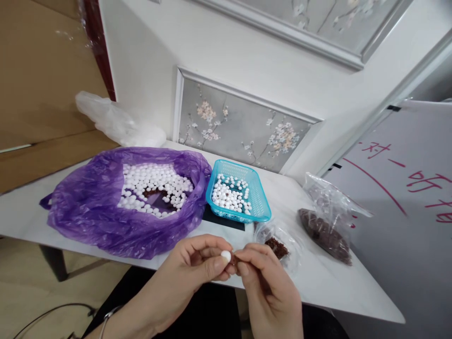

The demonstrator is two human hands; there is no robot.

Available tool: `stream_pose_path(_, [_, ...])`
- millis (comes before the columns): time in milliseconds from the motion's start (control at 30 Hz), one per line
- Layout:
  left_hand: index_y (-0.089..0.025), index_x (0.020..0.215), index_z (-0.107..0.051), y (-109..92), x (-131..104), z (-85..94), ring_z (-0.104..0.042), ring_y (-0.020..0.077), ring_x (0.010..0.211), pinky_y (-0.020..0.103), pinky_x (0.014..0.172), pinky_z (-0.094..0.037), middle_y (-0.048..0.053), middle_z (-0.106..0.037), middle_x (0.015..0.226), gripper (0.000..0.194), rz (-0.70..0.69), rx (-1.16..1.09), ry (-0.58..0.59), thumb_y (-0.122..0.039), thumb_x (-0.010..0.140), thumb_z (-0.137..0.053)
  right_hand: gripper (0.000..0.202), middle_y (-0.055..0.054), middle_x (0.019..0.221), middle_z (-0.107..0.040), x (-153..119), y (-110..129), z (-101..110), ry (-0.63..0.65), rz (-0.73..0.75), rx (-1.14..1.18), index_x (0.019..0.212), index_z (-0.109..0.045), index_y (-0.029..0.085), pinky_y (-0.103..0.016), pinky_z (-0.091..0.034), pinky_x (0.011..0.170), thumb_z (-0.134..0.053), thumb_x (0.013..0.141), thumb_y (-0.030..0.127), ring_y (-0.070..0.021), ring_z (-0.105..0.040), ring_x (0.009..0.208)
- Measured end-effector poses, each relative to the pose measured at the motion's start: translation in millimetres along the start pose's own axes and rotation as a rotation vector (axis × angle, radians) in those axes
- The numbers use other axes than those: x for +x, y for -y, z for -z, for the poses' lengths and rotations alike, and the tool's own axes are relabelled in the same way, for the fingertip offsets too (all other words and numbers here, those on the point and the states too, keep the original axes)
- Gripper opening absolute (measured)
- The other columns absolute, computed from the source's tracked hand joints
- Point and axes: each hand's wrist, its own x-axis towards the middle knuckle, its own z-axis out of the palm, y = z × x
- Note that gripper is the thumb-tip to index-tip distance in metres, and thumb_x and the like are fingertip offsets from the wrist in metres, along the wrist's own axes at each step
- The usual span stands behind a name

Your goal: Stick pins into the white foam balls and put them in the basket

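Between thumb and fingers of my left hand (pixel 194 263) is a small white ball (pixel 226 255). My right hand (pixel 270 287) meets it at the ball's right side, its thumb and index finger pinched together. Something tiny and brownish shows at those fingertips, too small to name. Both hands are above the table's front edge. Beyond them a blue plastic basket (pixel 262 200) holds many white balls (pixel 228 197). A purple plastic bag (pixel 88 212), spread open on the left, contains more white balls (pixel 148 176) and some dark brown bits. Just beyond my right hand lies a clear bag with reddish-brown pieces (pixel 277 247).
A clear bag of brown material (pixel 325 235) lies on the white table (pixel 367 292) at the right. A dark flat piece (pixel 224 221) sits partly under the basket. Behind stand a framed flower picture (pixel 243 127), a crumpled white bag (pixel 123 125) and a whiteboard (pixel 406 245).
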Motion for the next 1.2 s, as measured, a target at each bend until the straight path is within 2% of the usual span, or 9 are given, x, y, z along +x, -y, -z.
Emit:
stream_pose_path(167, [-0.018,0.085,-0.079,-1.4,-1.6,-1.6,-0.063,0.0076,0.066,0.017,0.072,-0.051,-0.001,-0.074,0.068,0.011,-0.009,-0.019,-0.039,-0.025,0.076,-0.082,0.03,-0.005,0.1,-0.065,-6.3,-4.2,-6.2,-0.073,0.21,-0.179,0.106,-0.071,0.021,-0.018,-0.054,0.081,-0.056,0.091,0.002,-0.0129,-0.067,0.09])
stream_pose_path(233, [-0.017,0.084,-0.079,-1.1,-2.1,-2.3,-0.063,0.0075,0.065,0.017,0.071,-0.051,-0.001,-0.073,0.067,0.012,-0.012,-0.013,-0.071,-0.026,0.076,-0.082,0.031,-0.007,0.101,-0.065,-6.9,-3.5,-8.0,-0.073,0.236,-0.185,0.109,-0.072,0.02,-0.019,-0.055,0.081,-0.055,0.09,0.001,-0.0141,-0.068,0.09])
stream_pose_path(433, [-0.017,0.084,-0.079,1.4,-4.2,-4.2,-0.062,0.0068,0.063,0.014,0.066,-0.051,-0.002,-0.074,0.066,0.012,0.005,0.043,-0.119,-0.025,0.076,-0.083,0.016,-0.005,0.089,-0.07,-0.7,2.1,-4.6,-0.087,0.137,-0.169,0.092,-0.076,0.02,-0.02,-0.056,0.074,-0.064,0.088,0.01,-0.0141,-0.069,0.077])
stream_pose_path(600, [-0.017,0.086,-0.078,1.4,-4.6,-2.3,-0.067,0.0084,0.069,0.014,0.066,-0.051,0.001,-0.077,0.072,0.012,0.03,0.0,-0.083,-0.026,0.078,-0.081,0.017,0.0,0.085,-0.075,-1.9,2.8,-2.0,-0.128,0.005,-0.103,0.091,-0.076,0.024,-0.019,-0.056,0.07,-0.063,0.088,0.014,-0.0135,-0.071,0.073])
stream_pose_path(767, [-0.018,0.086,-0.079,3.7,-2.5,-2.8,-0.07,0.0107,0.076,0.016,0.071,-0.053,0.003,-0.078,0.08,0.011,0.042,-0.112,-0.059,-0.027,0.079,-0.08,0.018,0.005,0.07,-0.069,-2.7,10.7,-5.8,-0.211,-0.048,0.01,0.084,-0.072,0.027,-0.016,-0.053,0.06,-0.061,0.089,0.013,-0.0103,-0.065,0.06])
stream_pose_path(900, [-0.016,0.086,-0.08,8.1,-1.8,-4.9,-0.067,0.0101,0.077,0.02,0.078,-0.054,0.003,-0.075,0.08,0.011,0.039,-0.173,-0.022,-0.024,0.079,-0.08,0.018,0.002,0.074,-0.068,-0.4,12.8,-7.4,-0.167,0.0,0.053,0.081,-0.068,0.025,-0.019,-0.053,0.061,-0.058,0.089,0.013,-0.0125,-0.064,0.065])
stream_pose_path(1000, [-0.016,0.085,-0.081,11.1,-1.4,-4.0,-0.064,0.0081,0.07,0.018,0.073,-0.053,0.001,-0.074,0.076,0.013,0.027,-0.203,-0.033,-0.023,0.075,-0.083,0.017,0.002,0.076,-0.068,-1.0,11.0,-7.7,-0.119,0.007,0.051,0.084,-0.069,0.026,-0.019,-0.053,0.062,-0.06,0.089,0.013,-0.0125,-0.064,0.066])
stream_pose_path(1200, [-0.017,0.084,-0.082,12.5,-1.6,-2.4,-0.063,0.0077,0.066,0.017,0.068,-0.051,0.0,-0.075,0.071,0.012,-0.009,-0.19,-0.046,-0.022,0.073,-0.084,0.017,0.002,0.079,-0.069,-5.2,14.5,-9.8,-0.062,-0.12,0.229,0.091,-0.071,0.028,-0.018,-0.055,0.063,-0.06,0.092,0.015,-0.012,-0.065,0.069])
